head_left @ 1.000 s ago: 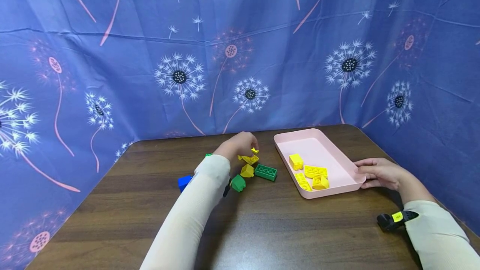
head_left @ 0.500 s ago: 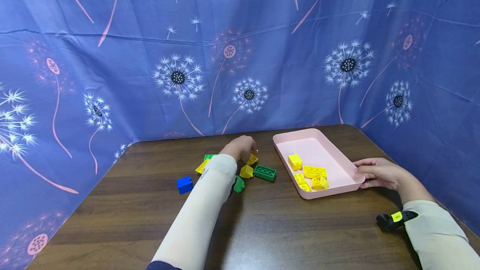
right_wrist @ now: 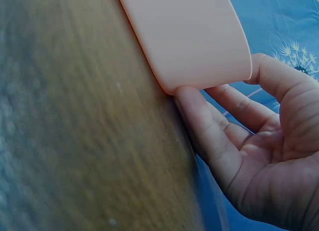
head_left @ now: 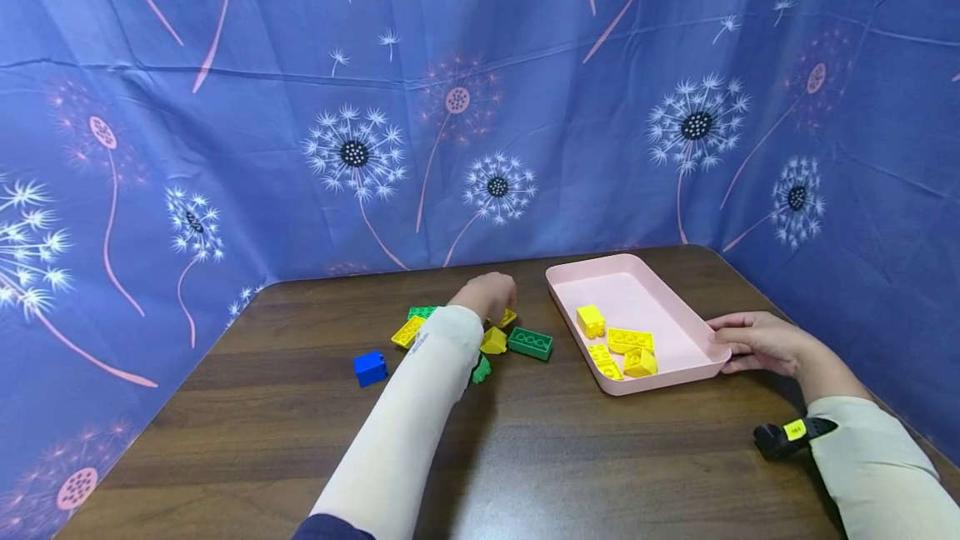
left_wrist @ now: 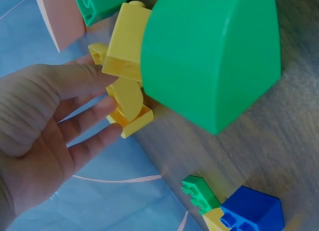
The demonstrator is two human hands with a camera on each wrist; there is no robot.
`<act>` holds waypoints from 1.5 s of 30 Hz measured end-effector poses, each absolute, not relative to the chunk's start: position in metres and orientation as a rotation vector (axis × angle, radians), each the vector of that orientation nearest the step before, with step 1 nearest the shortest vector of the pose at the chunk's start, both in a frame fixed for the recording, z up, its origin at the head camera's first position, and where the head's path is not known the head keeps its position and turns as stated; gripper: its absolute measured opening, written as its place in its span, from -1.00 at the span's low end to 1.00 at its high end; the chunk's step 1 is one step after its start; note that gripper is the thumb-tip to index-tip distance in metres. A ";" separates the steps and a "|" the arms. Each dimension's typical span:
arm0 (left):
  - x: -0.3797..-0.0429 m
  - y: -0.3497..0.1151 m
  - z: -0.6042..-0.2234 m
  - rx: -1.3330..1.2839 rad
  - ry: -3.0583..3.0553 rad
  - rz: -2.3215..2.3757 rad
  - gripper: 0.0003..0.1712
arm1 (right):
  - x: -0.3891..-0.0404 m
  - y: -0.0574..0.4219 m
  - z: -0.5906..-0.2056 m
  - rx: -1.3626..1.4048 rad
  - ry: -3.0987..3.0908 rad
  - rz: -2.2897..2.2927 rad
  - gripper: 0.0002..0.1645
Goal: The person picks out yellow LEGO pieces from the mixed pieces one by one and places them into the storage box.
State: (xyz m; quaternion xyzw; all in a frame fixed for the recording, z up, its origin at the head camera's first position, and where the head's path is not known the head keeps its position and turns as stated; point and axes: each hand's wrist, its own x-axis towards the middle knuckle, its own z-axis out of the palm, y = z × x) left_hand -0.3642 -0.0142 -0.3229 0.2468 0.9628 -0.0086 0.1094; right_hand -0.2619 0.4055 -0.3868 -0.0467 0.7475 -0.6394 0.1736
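My left hand (head_left: pixel 491 296) reaches into the loose toy bricks left of the pink tray (head_left: pixel 630 294). In the left wrist view its thumb and fingers pinch a yellow curved brick (left_wrist: pixel 129 99), and another yellow brick (left_wrist: pixel 142 122) sits right beside the fingertips. Closer to that camera are a yellow sloped brick (left_wrist: pixel 127 42) and a large-looking green curved brick (left_wrist: pixel 209 57). My right hand (head_left: pixel 759 344) grips the tray's near right corner, thumb low on the wall and a finger at the rim (right_wrist: pixel 250 74).
Inside the tray lie several yellow bricks (head_left: pixel 630 342). A green brick (head_left: pixel 530 344) lies between the pile and the tray. Left of my forearm are a blue brick (head_left: pixel 370 368), a yellow brick (head_left: pixel 408 331) and a green brick (head_left: pixel 422 312). A blue dandelion-print cloth (head_left: pixel 420 132) hangs behind the table.
My left hand and forearm have shifted slightly right and lower over the pile, uncovering the blue, yellow and green bricks at left. My right hand keeps its grip on the tray.
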 end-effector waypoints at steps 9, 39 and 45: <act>-0.364 -0.015 -0.322 0.750 2.854 -0.056 -0.63 | -0.264 0.407 -0.390 -0.147 2.095 -1.827 -0.70; -0.363 -0.003 -0.299 1.047 2.906 0.157 -0.63 | -0.261 0.405 -0.386 -0.092 2.132 -1.817 -0.75; -0.356 0.007 -0.294 1.045 2.887 0.192 -0.62 | -0.261 0.404 -0.387 -0.111 2.135 -1.815 -0.68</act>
